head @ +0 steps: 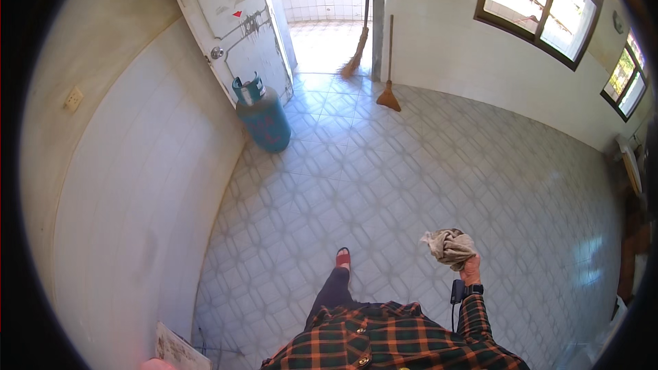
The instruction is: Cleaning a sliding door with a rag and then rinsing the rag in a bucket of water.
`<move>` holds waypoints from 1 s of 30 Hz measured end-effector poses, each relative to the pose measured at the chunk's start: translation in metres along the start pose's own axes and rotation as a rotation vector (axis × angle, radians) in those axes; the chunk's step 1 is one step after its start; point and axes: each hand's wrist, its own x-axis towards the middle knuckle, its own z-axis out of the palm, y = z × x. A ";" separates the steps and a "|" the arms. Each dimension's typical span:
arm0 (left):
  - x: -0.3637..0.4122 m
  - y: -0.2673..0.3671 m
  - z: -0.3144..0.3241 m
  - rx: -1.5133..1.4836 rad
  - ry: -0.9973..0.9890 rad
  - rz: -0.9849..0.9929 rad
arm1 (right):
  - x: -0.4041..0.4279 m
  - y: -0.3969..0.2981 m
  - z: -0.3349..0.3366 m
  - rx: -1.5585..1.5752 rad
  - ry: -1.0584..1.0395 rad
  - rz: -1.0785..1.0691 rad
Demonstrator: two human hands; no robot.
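Note:
My right hand (470, 270) grips a crumpled beige-grey cloth (450, 248) with darker stains, held out over the tiled floor (390, 185) at the lower right. A dark wrist strap (474, 289) with a small black device (457, 292) and a cable sits on that wrist. My left hand is out of view. Below me, one foot in a red sandal (343, 257) steps forward on the patterned tiles.
A teal gas cylinder (267, 121) stands beside the open, worn white door (231, 15). One broom (356, 54) leans in the bright doorway; another broom (389, 95) leans on the wall just right. A stained board (180, 349) is at the lower left, furniture (632, 226) at the right edge.

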 end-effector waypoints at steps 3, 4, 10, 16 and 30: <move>0.059 0.045 -0.053 0.111 -0.052 0.000 | 0.042 -0.012 0.039 0.003 0.018 -0.005; 0.079 0.061 -0.072 0.150 -0.074 0.003 | 0.056 0.008 0.034 0.041 0.054 -0.005; 0.206 0.289 -0.209 0.254 0.131 0.259 | 0.121 0.025 0.062 -0.283 0.276 0.086; 0.291 0.478 -0.315 0.048 0.311 0.460 | 0.237 0.051 0.119 -0.263 0.418 0.309; 0.420 0.457 -0.314 0.183 0.050 0.108 | 0.705 0.028 0.347 0.005 -0.076 0.082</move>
